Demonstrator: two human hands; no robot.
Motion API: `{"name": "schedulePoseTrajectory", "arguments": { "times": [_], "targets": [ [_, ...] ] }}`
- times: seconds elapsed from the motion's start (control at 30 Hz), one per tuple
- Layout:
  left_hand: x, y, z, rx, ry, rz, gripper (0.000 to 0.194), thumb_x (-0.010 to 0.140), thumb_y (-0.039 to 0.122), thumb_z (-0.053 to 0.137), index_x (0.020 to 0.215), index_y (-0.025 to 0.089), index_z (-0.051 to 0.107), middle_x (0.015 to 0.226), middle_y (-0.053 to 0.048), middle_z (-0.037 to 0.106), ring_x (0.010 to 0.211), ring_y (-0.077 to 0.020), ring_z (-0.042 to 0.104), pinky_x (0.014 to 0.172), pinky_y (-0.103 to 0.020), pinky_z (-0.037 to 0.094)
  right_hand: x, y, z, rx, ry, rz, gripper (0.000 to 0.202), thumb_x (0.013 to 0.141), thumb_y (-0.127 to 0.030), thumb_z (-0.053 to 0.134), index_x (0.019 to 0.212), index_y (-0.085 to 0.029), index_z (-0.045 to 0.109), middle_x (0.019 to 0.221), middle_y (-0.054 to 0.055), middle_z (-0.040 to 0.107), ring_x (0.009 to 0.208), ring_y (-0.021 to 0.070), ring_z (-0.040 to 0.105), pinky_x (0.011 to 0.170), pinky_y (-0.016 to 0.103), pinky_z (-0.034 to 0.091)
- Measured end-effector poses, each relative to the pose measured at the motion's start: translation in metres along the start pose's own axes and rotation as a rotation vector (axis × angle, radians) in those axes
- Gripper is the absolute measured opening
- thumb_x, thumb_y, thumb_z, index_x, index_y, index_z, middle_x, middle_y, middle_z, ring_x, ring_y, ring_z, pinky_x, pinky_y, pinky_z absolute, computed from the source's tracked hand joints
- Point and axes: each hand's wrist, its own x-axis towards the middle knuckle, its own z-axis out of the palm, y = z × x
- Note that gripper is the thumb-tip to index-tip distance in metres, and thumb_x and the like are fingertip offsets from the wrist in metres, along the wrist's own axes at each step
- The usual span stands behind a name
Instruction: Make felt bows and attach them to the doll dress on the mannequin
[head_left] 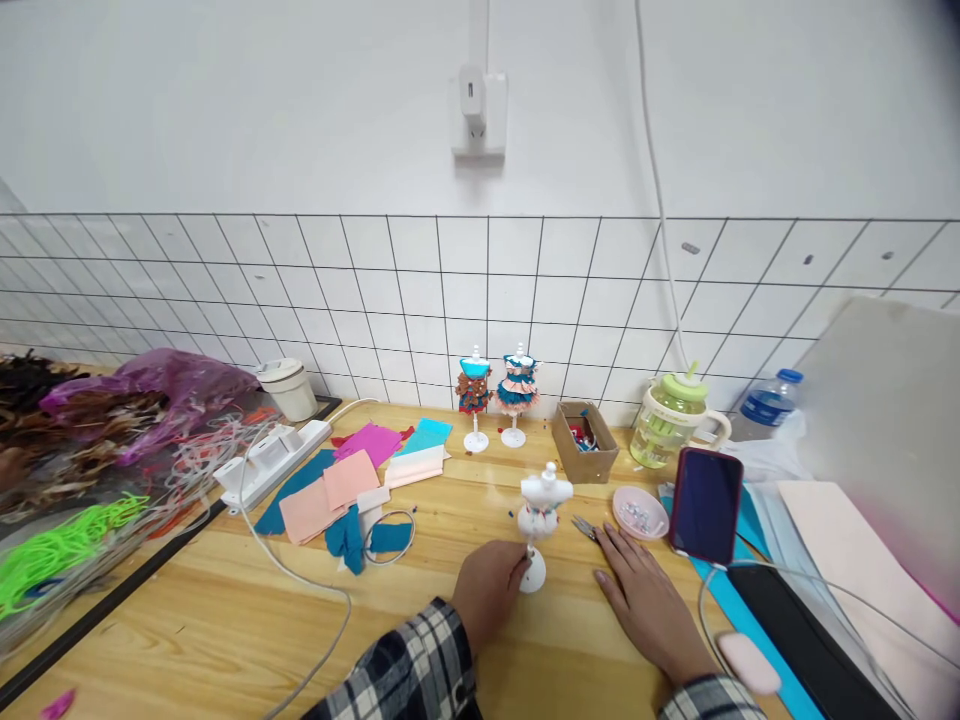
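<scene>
smooth plastic mannequin [546,490], glossy wooden table [187,635], matt cardboard box [590,466]

No legible text, not even on the clear bottle's [775,391] blue label [763,407] (too small in view).

Prob. a small craft/sewing wkshop: wooden bench [217,640] w/ fabric pcs [351,480], mini dress forms [545,490], cord bundles [71,545] & a dish [619,508] of bead-like bits [639,517]; pwr strip [279,462], phone [705,505] & drink jug [664,432] alongside, grid-lined wall [514,245] behind.
</scene>
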Motion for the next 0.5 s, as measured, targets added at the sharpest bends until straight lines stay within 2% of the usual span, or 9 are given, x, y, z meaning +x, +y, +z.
{"name": "schedulePoseTrajectory", "arguments": {
  "times": [0.17,0.33,0.4,0.5],
  "targets": [
    [0.02,-0.004,-0.001,-0.015,0.024,0.003,0.03,0.094,0.031,0.035,0.093,0.02,0.062,0.092,-0.006,0.068,0.087,-0.0189,0.06,0.074,-0.027,0.041,0.001,-0.002,-0.003,0.028,0.006,-0.007,0.053,0.093,-0.042,0.033,0.142,-0.021,0.037,0.145,0.005,0.038,0.135,0.0231,0.032,0.111,0.045,0.029],
    [0.018,-0.006,-0.002,-0.036,0.035,0.024,0.031,0.095,0.032,0.034,0.09,0.019,0.062,0.09,-0.005,0.067,0.086,-0.019,0.059,0.074,-0.028,0.041,-0.001,-0.007,-0.009,0.022,0.085,0.009,0.051,0.092,-0.038,0.033,0.138,-0.021,0.042,0.143,0.005,0.043,0.13,0.0222,0.04,0.108,0.041,0.035],
    [0.015,-0.006,-0.002,-0.04,0.04,0.026,0.031,0.094,0.031,0.034,0.091,0.019,0.063,0.09,-0.006,0.067,0.086,-0.0192,0.059,0.074,-0.028,0.042,-0.012,-0.014,-0.01,0.032,0.142,0.002,0.048,0.092,-0.038,0.033,0.136,-0.023,0.046,0.137,0.005,0.049,0.125,0.024,0.045,0.105,0.044,0.039],
    [0.012,-0.008,-0.003,-0.045,0.043,0.032,0.029,0.094,0.03,0.036,0.095,0.019,0.063,0.093,-0.006,0.067,0.089,-0.0194,0.059,0.077,-0.028,0.043,-0.049,-0.034,-0.011,0.049,0.244,-0.023,0.04,0.091,-0.04,0.038,0.128,-0.038,0.052,0.127,0.003,0.057,0.116,0.0282,0.053,0.095,0.05,0.046]
  ]
}}
